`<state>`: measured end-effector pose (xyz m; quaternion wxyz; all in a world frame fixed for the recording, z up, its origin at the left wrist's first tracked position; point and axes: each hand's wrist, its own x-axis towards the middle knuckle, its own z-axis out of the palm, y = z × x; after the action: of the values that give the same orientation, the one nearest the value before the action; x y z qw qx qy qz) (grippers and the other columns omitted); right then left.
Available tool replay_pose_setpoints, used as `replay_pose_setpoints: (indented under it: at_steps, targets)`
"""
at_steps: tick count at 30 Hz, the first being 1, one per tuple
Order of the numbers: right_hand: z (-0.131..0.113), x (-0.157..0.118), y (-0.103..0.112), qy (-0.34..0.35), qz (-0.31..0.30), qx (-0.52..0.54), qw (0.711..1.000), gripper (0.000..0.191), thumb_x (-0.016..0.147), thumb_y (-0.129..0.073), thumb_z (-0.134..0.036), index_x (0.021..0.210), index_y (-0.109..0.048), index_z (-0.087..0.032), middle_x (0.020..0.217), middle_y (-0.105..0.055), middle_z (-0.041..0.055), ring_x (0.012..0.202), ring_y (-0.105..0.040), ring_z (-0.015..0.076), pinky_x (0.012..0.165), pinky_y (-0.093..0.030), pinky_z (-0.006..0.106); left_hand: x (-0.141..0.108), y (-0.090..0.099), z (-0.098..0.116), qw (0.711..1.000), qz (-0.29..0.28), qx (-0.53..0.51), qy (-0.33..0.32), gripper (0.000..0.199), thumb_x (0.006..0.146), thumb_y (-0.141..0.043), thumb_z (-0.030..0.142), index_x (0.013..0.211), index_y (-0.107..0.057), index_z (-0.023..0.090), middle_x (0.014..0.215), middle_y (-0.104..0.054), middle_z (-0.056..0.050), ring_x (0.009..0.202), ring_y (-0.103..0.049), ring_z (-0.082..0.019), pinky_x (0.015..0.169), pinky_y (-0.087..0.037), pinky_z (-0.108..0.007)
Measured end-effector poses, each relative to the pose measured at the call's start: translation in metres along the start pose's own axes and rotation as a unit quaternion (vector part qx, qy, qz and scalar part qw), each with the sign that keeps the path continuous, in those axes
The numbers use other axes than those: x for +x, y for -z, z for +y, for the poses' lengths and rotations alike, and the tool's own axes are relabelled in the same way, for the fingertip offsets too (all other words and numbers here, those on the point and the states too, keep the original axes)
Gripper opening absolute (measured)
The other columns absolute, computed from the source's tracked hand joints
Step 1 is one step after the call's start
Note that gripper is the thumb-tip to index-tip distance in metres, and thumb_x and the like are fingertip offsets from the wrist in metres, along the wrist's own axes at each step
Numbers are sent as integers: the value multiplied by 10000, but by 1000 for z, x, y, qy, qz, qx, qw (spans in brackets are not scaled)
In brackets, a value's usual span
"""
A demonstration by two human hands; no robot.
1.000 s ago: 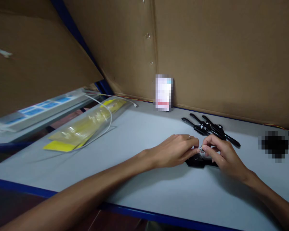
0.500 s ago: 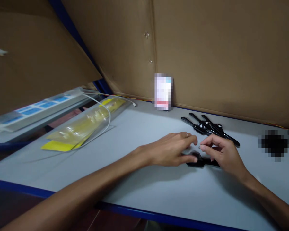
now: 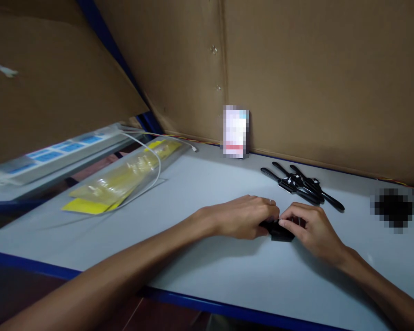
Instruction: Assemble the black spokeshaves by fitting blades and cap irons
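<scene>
My left hand (image 3: pixel 246 217), with a ring on one finger, is closed round one side of a black spokeshave (image 3: pixel 282 236) on the table. The spokeshave's flat middle shows between my hands; its handles are mostly hidden. The thumb and fingers of my right hand (image 3: pixel 312 230) are pinched together just above that middle part. Whatever tiny piece lies in this pinch is too small to name. Behind my hands several more black spokeshaves (image 3: pixel 298 185) lie in an overlapping pile, with shiny metal bits at their middles.
A blurred-out phone-like screen (image 3: pixel 235 132) leans against the brown cardboard wall (image 3: pixel 317 82). Left lie a clear plastic sleeve with yellow sheets (image 3: pixel 124 177) and a white cable (image 3: pixel 159 168). A power strip (image 3: pixel 62 151) sits beyond. At right is a blurred black object (image 3: pixel 394 207).
My left hand has closed on the spokeshave, which has turned and shifted slightly left. My right hand has come left and down, bringing its pinch onto the tool's middle.
</scene>
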<state>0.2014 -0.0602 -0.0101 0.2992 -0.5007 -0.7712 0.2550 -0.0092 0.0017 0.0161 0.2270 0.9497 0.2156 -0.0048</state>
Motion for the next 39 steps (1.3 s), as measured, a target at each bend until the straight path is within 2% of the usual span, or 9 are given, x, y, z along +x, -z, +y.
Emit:
replay_pose_setpoints:
  at_steps: [6,10,18,23,27,32,36,39]
  targets:
    - [2,-1,-2,26,11,-28,999,161,913,-620,-189,761,-674,-204,771,-629,10,721,-577,163,671,-418,304,-2,2,-1,999,3,32,30,106,887,-634,190,993,-626,192,970,-670,-47,815,-588,-186,659,-338,-304]
    - [6,-2,-2,64,25,-81,994,189,949,-565,-191,789,-663,-200,788,-609,20,723,-568,168,673,-419,310,-1,3,0,999,2,37,25,39,890,-620,171,918,-636,190,897,-660,-37,746,-565,-167,636,-314,-305]
    - [8,1,0,10,-14,-14,1000,172,922,-586,-214,755,-629,-211,767,-647,8,695,-581,161,655,-420,306,1,0,-1,1000,6,7,22,49,880,-649,194,916,-617,188,902,-647,-25,747,-542,-158,640,-318,-292]
    - [9,2,1,7,0,-27,1000,181,927,-572,-228,753,-618,-210,759,-637,9,680,-560,160,642,-408,310,1,0,0,999,6,7,32,66,883,-666,207,921,-618,186,897,-640,-21,758,-538,-157,642,-313,-290]
    - [9,1,2,7,-25,-27,999,165,905,-584,-203,743,-614,-211,745,-635,5,676,-559,160,635,-401,306,2,0,-1,999,1,1,32,82,886,-675,222,949,-630,194,911,-646,-24,775,-548,-164,656,-322,-292]
    - [6,-1,0,9,-6,-50,999,178,922,-553,-214,755,-615,-206,774,-642,23,697,-559,168,657,-397,318,1,0,-2,1000,2,-4,21,86,903,-661,261,951,-644,192,890,-651,-25,785,-562,-170,668,-342,-293]
    - [6,3,6,-55,-59,27,996,139,875,-595,-216,804,-714,-211,794,-696,25,717,-590,169,667,-418,313,1,0,-1,1000,1,-10,15,50,903,-654,234,927,-642,192,871,-652,-20,752,-549,-158,663,-343,-286]
    - [8,8,11,-133,-101,129,977,114,817,-643,-267,791,-732,-200,685,-656,1,616,-547,146,585,-403,289,2,-1,-2,1000,3,-13,15,64,908,-664,249,913,-635,192,868,-651,-19,738,-536,-154,653,-333,-283]
